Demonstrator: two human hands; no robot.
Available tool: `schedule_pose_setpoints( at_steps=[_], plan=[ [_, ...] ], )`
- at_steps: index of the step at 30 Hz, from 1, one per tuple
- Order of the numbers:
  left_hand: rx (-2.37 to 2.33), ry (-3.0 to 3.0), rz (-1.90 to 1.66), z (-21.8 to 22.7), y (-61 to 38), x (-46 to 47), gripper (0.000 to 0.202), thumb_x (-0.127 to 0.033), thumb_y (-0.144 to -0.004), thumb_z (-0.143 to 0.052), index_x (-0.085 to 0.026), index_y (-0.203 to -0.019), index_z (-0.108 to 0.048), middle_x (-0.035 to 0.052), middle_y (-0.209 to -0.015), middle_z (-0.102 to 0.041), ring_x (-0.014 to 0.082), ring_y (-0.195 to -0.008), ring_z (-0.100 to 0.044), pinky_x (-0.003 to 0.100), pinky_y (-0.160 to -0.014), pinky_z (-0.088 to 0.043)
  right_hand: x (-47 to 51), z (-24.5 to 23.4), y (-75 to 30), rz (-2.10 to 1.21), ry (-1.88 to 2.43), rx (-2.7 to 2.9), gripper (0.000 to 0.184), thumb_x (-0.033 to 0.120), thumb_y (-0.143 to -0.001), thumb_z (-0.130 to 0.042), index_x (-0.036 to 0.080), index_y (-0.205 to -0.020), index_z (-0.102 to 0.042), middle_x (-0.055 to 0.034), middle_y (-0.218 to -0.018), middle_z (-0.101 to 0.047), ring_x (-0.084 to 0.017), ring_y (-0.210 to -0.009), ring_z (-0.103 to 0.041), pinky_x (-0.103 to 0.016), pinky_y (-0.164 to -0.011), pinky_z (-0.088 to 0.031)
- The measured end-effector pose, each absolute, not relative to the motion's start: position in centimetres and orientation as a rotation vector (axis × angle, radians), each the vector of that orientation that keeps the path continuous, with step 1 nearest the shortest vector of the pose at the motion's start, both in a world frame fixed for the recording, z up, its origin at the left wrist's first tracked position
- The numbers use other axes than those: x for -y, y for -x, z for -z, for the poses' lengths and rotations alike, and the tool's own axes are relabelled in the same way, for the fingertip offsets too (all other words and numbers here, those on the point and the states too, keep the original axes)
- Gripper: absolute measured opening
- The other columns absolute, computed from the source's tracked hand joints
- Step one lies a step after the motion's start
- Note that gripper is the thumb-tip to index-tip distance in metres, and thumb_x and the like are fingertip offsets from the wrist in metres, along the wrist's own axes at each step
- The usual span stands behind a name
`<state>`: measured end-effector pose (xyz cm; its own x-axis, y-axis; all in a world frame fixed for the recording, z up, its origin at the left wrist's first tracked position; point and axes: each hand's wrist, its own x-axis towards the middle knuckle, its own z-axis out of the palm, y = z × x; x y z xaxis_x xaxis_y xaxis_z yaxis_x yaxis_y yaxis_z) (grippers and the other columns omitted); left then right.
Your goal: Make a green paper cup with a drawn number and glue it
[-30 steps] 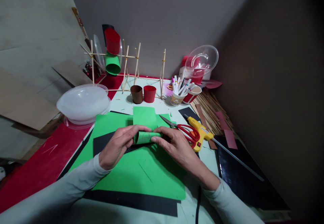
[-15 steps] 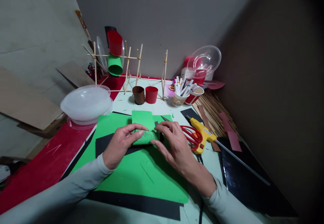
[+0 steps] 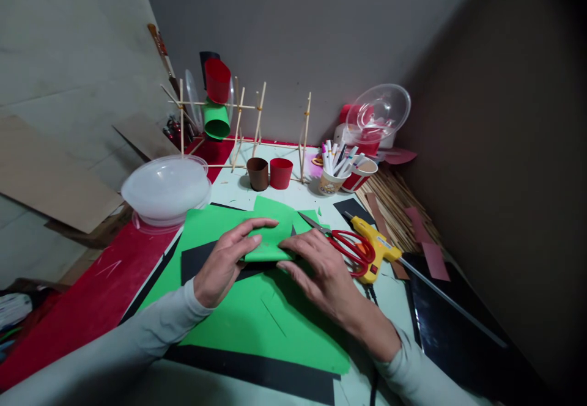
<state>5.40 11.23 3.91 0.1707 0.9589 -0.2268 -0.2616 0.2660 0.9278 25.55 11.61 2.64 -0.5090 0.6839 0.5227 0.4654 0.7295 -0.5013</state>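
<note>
Between my two hands is a piece of green paper (image 3: 270, 250), bent into a curve along its near edge while its far end stands up behind. My left hand (image 3: 224, 262) grips its left side, fingers over the top and thumb in front. At the right side my right hand (image 3: 316, 262) pinches it near the lower corner, the thumb below. Under both hands lie a large green sheet (image 3: 247, 314) and a black sheet (image 3: 195, 260). Red-handled scissors (image 3: 351, 247) rest just right of my right hand, partly over a yellow glue gun (image 3: 376, 247).
Behind stand a brown paper cup (image 3: 257, 174), a red paper cup (image 3: 281, 174) and a frame of thin sticks (image 3: 262, 109). Plastic lids (image 3: 165, 189) are stacked at left. A cup of markers (image 3: 333, 183) and a bundle of sticks (image 3: 398, 204) are at right.
The green paper's curl has loosened and its far flap now leans to the right. My left fingers lie further over it. The whole view has shifted slightly.
</note>
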Motion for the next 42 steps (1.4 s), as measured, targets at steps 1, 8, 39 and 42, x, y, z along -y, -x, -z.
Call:
schedule_pose_setpoints(
  at_steps=[1,8,39,42],
  plan=[
    [-1.007,-0.885,-1.050,-4.0,-5.4,-11.2,0.039,-0.037,-0.085,-0.071,-0.025,-0.122,-0.070,-0.0001,-0.091,-0.068,0.0119,-0.077,-0.057,0.020,-0.073,-0.047,-11.6,-2.5,-25.6,-0.440,0.879,2.183,0.016,0.028,-0.099,-0.061,0.015,-0.108,-0.065,-0.0089,-0.095,-0.070,-0.022,-0.088,-0.059,-0.035,-0.081,-0.049],
    [-0.917,-0.954,-1.050,-4.3,-5.5,-10.9,0.045,-0.042,-0.093,-0.064,-0.032,-0.136,-0.063,0.0012,-0.126,-0.070,0.0195,-0.108,-0.063,0.026,-0.092,-0.047,-11.7,-2.8,-25.7,-0.729,1.040,2.155,0.019,0.029,-0.099,-0.062,0.013,-0.104,-0.070,-0.0078,-0.091,-0.070,-0.020,-0.085,-0.064,-0.030,-0.075,-0.045],
    [-1.268,-1.409,-1.116,-4.0,-5.8,-11.2,0.051,-0.041,-0.077,-0.078,-0.020,-0.123,-0.071,0.0045,-0.133,-0.071,0.0264,-0.130,-0.061,0.037,-0.112,-0.045,-10.1,-3.3,-24.6,-0.353,1.021,2.001,0.038,0.027,-0.093,-0.069,0.012,-0.123,-0.053,-0.0127,-0.110,-0.063,-0.025,-0.101,-0.059,-0.038,-0.088,-0.051],
    [-1.312,-1.417,-1.129,-3.8,-5.8,-11.2,0.044,-0.042,-0.072,-0.079,-0.017,-0.109,-0.076,0.0068,-0.118,-0.078,0.0291,-0.115,-0.069,0.040,-0.104,-0.051,-10.2,-2.7,-24.5,-0.424,1.023,2.009,0.032,0.022,-0.095,-0.066,0.013,-0.122,-0.054,-0.0109,-0.107,-0.066,-0.022,-0.096,-0.064,-0.032,-0.082,-0.054]
  ],
)
